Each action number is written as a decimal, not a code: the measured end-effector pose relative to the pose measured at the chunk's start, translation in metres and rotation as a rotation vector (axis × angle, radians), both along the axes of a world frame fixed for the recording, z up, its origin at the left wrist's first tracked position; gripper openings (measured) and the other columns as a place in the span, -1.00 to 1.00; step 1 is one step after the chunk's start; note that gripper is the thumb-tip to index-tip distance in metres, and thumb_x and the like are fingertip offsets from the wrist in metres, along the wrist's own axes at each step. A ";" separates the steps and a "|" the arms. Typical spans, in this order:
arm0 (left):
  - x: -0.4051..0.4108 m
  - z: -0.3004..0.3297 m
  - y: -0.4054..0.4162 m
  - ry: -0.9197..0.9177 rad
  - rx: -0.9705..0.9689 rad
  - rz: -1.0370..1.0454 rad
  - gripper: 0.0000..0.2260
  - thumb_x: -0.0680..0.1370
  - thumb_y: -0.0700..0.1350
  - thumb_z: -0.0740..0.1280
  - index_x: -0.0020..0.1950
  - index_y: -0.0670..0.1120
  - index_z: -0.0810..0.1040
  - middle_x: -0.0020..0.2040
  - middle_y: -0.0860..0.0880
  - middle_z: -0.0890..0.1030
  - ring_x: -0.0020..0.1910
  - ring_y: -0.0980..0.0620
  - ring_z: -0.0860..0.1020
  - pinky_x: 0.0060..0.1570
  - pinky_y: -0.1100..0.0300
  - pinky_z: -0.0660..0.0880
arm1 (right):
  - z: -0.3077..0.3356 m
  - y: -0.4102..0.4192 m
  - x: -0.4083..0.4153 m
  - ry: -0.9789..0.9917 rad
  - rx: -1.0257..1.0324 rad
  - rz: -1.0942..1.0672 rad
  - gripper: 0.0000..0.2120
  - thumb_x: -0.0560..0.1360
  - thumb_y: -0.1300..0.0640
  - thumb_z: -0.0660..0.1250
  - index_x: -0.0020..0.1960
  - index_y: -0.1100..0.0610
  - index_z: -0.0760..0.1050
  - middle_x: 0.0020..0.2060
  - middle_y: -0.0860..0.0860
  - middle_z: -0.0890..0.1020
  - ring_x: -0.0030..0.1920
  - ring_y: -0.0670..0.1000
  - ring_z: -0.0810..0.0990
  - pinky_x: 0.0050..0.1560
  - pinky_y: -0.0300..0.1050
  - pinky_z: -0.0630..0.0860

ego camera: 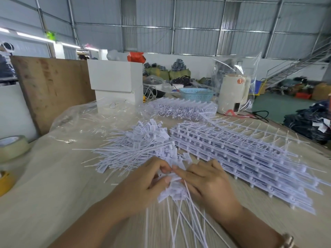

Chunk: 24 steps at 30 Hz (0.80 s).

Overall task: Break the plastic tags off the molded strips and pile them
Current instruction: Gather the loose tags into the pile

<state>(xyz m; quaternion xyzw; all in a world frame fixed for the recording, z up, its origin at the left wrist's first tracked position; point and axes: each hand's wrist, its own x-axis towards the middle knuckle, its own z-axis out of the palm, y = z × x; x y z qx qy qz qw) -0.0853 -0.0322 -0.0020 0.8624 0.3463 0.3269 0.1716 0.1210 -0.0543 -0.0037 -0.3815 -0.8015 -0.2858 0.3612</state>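
A pale wood-grain bench (53, 176) stands in a large hall with grey corrugated metal walls and a metal staircase (297, 67) at the right. On the bench lie a stack of white molded plastic strips (241, 158), a loose pile of white broken-off plastic tags (136, 149) just left of it, crumpled clear plastic sheeting (86, 120), a light-blue perforated plastic basket (196, 94), a cream electric kettle (232, 94), white boxes (114, 77) and a roll of beige tape (11, 148).

Near the front edge, the left hand (143, 183) and right hand (207, 183) meet, fingers curled, both pinching a small bunch of white tags (174, 192) whose thin tails fan toward the viewer. A wristband (287, 240) shows on the right wrist.
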 end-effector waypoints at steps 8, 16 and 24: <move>-0.006 0.005 0.002 0.081 0.003 0.030 -0.78 0.55 0.09 0.23 -0.30 0.18 0.36 -0.35 0.24 0.45 -0.41 0.20 0.38 -0.41 0.32 0.19 | -0.001 0.000 0.000 0.030 -0.044 0.027 -0.74 0.49 -0.04 0.26 0.06 -0.01 0.65 -0.16 -0.07 0.65 -0.26 -0.04 0.61 -0.21 -0.09 0.28; -0.008 0.006 0.002 0.101 -0.045 -0.094 -0.75 0.57 -0.01 0.26 -0.27 0.19 0.31 -0.30 0.20 0.39 -0.37 0.19 0.31 -0.33 0.26 0.22 | 0.001 -0.002 -0.001 0.192 -0.359 0.150 -0.76 0.51 -0.03 0.24 -0.17 0.01 0.65 -0.27 -0.18 0.64 -0.27 -0.19 0.54 -0.18 -0.16 0.24; -0.029 0.018 0.003 -0.109 -0.208 -0.092 -0.80 0.49 -0.02 0.27 -0.34 0.13 0.45 -0.43 0.17 0.38 -0.42 0.24 0.31 -0.37 0.37 0.20 | 0.000 0.000 0.028 0.637 -0.520 0.098 -0.71 0.58 0.01 0.17 -0.21 0.01 0.59 -0.33 -0.08 0.61 -0.29 -0.07 0.56 -0.08 0.09 0.46</move>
